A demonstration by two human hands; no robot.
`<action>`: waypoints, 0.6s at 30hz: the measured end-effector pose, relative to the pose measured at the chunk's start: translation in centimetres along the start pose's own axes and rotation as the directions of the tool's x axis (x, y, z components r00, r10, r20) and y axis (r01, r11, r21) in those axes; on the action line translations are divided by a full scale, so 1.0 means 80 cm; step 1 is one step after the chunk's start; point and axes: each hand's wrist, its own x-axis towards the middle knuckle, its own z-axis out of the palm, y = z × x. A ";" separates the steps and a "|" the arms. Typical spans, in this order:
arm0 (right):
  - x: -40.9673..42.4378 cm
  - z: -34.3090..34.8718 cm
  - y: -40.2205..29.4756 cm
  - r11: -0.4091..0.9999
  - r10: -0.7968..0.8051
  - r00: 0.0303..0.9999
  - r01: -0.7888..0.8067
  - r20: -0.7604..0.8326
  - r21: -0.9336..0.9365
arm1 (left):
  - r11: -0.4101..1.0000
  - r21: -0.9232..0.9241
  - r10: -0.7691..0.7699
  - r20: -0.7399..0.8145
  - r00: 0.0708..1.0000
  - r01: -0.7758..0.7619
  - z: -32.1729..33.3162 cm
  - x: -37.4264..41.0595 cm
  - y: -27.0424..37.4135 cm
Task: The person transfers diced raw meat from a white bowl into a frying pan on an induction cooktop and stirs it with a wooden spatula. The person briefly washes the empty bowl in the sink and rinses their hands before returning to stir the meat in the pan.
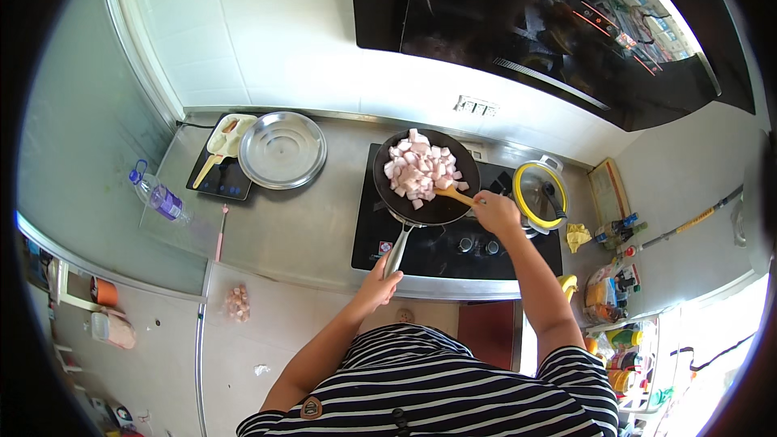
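Note:
A black frying pan [452,209] sits over the left side of a black glass gas hob [449,255], heaped with pale pink cubes of raw meat [422,164]. My left hand [379,285] is closed around the steel pan handle [397,252] at the near side. In my right hand [498,212] is a wooden spatula [456,195], its head low in the pan against the right edge of the meat. What lies beneath the pan is hidden.
Right of the pan stands a pot with a yellow-rimmed glass lid [540,194]. A yellow cloth [578,237] and bottles [616,230] lie beyond it. Leftward are a round steel lid [282,149], a divided pan [226,139] and a plastic bottle [161,197]. A range hood [485,24] hangs above.

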 end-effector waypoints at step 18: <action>-0.008 -0.068 0.034 0.966 -0.123 0.991 0.131 0.049 -0.224 | 0.999 0.035 -0.018 -0.029 0.999 0.019 0.000 -0.002 -0.001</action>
